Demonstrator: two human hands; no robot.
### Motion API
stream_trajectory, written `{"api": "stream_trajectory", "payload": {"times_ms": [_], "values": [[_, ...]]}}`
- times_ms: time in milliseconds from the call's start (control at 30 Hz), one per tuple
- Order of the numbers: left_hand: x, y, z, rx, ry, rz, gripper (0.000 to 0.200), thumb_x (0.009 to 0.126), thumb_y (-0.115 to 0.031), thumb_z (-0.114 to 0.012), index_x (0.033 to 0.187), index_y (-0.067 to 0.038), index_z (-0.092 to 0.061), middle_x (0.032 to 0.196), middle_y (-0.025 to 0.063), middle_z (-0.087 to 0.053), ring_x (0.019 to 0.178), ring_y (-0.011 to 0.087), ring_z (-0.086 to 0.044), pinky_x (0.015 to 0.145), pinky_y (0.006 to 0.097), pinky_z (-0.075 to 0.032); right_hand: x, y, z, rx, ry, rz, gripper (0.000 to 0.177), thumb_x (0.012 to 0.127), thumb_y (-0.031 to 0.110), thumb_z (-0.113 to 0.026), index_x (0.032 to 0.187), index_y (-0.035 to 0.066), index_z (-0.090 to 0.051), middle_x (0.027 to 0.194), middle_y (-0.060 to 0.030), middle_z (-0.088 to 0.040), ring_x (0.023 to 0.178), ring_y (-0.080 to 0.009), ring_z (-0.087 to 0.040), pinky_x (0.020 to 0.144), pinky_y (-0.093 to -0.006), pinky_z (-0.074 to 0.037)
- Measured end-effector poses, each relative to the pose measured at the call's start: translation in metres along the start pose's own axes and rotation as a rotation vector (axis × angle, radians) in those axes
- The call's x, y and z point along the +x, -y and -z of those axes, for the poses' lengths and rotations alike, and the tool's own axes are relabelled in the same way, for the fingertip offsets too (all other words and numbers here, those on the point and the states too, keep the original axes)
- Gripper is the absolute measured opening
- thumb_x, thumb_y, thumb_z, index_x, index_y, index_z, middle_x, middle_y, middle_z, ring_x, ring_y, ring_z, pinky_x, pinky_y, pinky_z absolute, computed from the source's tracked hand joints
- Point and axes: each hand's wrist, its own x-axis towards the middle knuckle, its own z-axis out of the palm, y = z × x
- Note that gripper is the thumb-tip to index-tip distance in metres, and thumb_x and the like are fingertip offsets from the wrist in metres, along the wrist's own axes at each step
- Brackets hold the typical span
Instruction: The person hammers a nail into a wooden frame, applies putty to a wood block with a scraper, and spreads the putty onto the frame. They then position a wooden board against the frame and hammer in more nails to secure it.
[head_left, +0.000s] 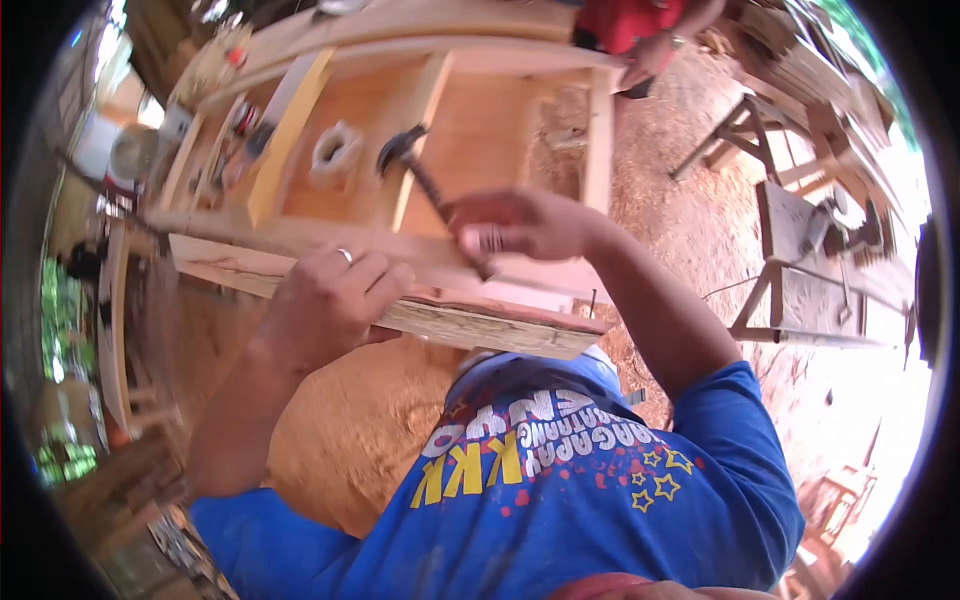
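Observation:
My right hand [520, 225] is closed around the handle of a hammer [428, 185], whose dark head points up and to the left above the wooden frame. Slightly blurred, the hand hovers over the near edge of the work. A rough-edged wooden board [490, 325] runs along the front of the frame, nearest my body. My left hand [335, 295], with a ring on one finger, grips this board left of its middle, fingers over the top. At the board's right end a thin nail [593, 302] stands upright.
The large wooden frame [435, 110] has crosspieces and panels, with a white roll [335, 148] inside. Another person in a red shirt [620, 25] stands at the far side, a hand near the frame's corner. At right is a low bench [800, 285] with tools; sawdust [655, 175] covers the ground.

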Motion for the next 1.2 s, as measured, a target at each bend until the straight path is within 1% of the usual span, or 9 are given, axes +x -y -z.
{"api": "stream_trajectory", "payload": {"times_ms": [100, 200, 400, 433, 567, 667, 833, 1033, 1200], "values": [[0.088, -0.012, 0.013, 0.074, -0.077, -0.232, 0.043, 0.074, -0.04, -0.079, 0.104, -0.012, -0.064, 0.088, 0.0024, -0.063, 0.085, 0.0224, -0.066, 0.075, 0.0382, -0.052, -0.062, 0.036, 0.022, -0.059, 0.163, -0.063, 0.095, 0.095, 0.051, -0.075, 0.162, 0.003, -0.03, 0.149, -0.0151, -0.053, 0.137, -0.0249, -0.05, 0.113, -0.0446, -0.043], [0.171, -0.02, 0.012, 0.144, -0.127, -0.448, 0.026, 0.081, -0.031, -0.071, 0.101, -0.015, -0.065, 0.086, -0.001, -0.06, 0.084, 0.0197, -0.063, 0.074, 0.037, -0.05, -0.111, 0.04, 0.043, 0.138, 0.049, 0.106, 0.1, 0.093, 0.052, -0.077, 0.165, 0.005, -0.026, 0.153, -0.0183, -0.051, 0.14, -0.0273, -0.049, 0.118, -0.043, -0.039], [0.304, -0.053, 0.003, 0.25, -0.215, -0.778, 0.014, 0.087, -0.022, -0.065, 0.101, -0.021, -0.068, 0.092, -0.0038, -0.065, 0.089, 0.0152, -0.065, 0.082, 0.0337, -0.05, -0.2, 0.023, 0.065, 0.319, -0.374, -0.044, 0.087, 0.09, 0.032, -0.082, 0.158, 0.003, -0.036, 0.148, -0.0135, -0.053, 0.133, -0.0216, -0.052, 0.11, -0.0372, -0.043], [0.32, -0.055, -0.005, 0.23, -0.264, -0.771, 0.024, 0.082, -0.024, -0.074, 0.106, -0.023, -0.072, 0.101, -0.0049, -0.068, 0.097, 0.0156, -0.067, 0.086, 0.033, -0.051, -0.211, 0.014, 0.066, 0.362, -0.468, -0.061, 0.089, 0.09, 0.031, -0.082, 0.159, 0.002, -0.035, 0.148, -0.0131, -0.053, 0.133, -0.0211, -0.052, 0.109, -0.036, -0.043], [0.355, -0.052, -0.051, -0.101, -0.476, -0.293, 0.069, 0.061, -0.03, -0.097, 0.123, -0.018, -0.069, 0.13, 0.0056, -0.065, 0.122, 0.0251, -0.062, 0.099, 0.0352, -0.05, -0.24, -0.016, 0.071, 0.405, -0.743, 0.023, 0.108, 0.086, 0.026, -0.083, 0.167, 0.001, -0.018, 0.157, -0.0149, -0.045, 0.141, -0.02, -0.044, 0.113, -0.0328, -0.039], [0.368, -0.033, -0.135, -0.854, -0.614, 0.243, 0.08, 0.072, -0.03, -0.095, 0.14, -0.009, -0.058, 0.138, 0.0097, -0.061, 0.13, 0.0238, -0.056, 0.108, 0.0413, -0.044, -0.257, -0.056, 0.065, 0.378, -0.883, 0.001, 0.111, 0.085, 0.026, -0.082, 0.168, 0.001, -0.014, 0.165, -0.0167, -0.036, 0.15, -0.0219, -0.036, 0.12, -0.0343, -0.031], [0.364, -0.012, -0.271, -1.506, -0.114, 0.84, 0.103, 0.081, -0.054, -0.086, 0.156, -0.004, -0.036, 0.148, 0.0138, -0.052, 0.132, 0.0257, -0.052, 0.109, 0.0405, -0.043, -0.255, -0.112, 0.065, 0.403, -1.03, -0.047, 0.108, 0.084, 0.028, -0.08, 0.168, 0.001, -0.016, 0.163, -0.0179, -0.039, 0.148, -0.0238, -0.039, 0.119, -0.0346, -0.032], [0.36, -0.008, -0.314, -1.854, -0.079, 0.879, 0.098, 0.09, -0.062, -0.075, 0.158, -0.002, -0.036, 0.138, 0.0148, -0.061, 0.124, 0.0231, -0.057, 0.103, 0.0392, -0.047, -0.231, -0.147, 0.081, 0.526, -1.047, -0.147, 0.104, 0.086, 0.024, -0.077, 0.169, 0.005, -0.018, 0.15, -0.0153, -0.052, 0.127, -0.0212, -0.055, 0.109, -0.0327, -0.041], [0.377, 0.001, -0.324, -2.199, -0.113, 0.832, 0.076, 0.096, -0.07, -0.061, 0.139, -0.008, -0.06, 0.125, 0.0089, -0.068, 0.114, 0.022, -0.062, 0.099, 0.0367, -0.048, -0.202, -0.171, 0.097, 0.608, -1.051, -0.166, 0.101, 0.087, 0.021, -0.075, 0.169, 0.007, -0.019, 0.148, -0.0128, -0.053, 0.119, -0.0171, -0.058, 0.105, -0.0315, -0.044]]}}
